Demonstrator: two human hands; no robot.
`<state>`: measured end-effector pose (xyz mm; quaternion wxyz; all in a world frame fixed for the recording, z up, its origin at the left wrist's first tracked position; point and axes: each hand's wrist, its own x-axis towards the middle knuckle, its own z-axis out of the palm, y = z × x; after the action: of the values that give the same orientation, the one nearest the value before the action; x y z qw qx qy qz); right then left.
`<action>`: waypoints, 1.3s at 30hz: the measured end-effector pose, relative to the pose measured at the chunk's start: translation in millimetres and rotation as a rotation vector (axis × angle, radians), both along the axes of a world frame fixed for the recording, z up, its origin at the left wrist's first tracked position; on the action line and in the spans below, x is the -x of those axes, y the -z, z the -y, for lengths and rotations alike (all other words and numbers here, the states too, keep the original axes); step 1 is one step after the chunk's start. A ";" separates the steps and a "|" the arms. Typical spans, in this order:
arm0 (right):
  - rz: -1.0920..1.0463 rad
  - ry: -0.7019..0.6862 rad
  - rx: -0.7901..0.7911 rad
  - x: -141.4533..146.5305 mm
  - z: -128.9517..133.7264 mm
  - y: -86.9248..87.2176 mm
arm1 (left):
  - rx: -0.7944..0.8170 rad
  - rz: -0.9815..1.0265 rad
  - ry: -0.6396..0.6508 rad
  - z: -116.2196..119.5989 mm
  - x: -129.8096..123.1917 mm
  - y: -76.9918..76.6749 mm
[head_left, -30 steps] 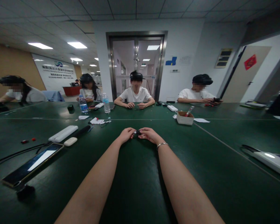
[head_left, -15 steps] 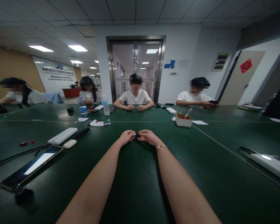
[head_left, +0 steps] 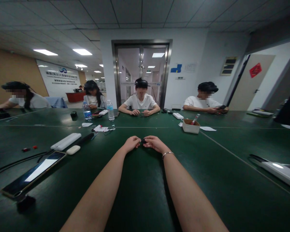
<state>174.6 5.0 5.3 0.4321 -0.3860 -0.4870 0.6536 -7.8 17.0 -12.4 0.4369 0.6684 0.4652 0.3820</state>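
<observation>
Green table (head_left: 145,193); left hand (head_left: 131,143), right hand (head_left: 154,142) both pinching small dark object (head_left: 143,140)

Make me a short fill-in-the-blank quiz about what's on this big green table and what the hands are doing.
1. The left hand and right hand pinch a small ____ object between them.
2. The bracelet sits on the ____ wrist.
3. The phone lies on the person's ____ side.
4. The cardboard box stands on the ____ table.

Missing words: dark; right; left; green
</observation>
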 end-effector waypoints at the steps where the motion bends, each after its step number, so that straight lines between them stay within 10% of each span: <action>1: 0.000 0.000 0.000 0.1 0.4 -0.2 | -0.003 -0.002 0.002 0.9 0.1 -0.5; 39: -0.012 0.022 0.008 1.2 4.9 -4.3 | -0.049 -0.084 -0.012 7.8 -1.6 -5.5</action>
<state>173.4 0.2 9.5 0.4404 -0.3893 -0.4774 0.6531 -6.2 9.3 -6.9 0.3980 0.6915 0.4779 0.3675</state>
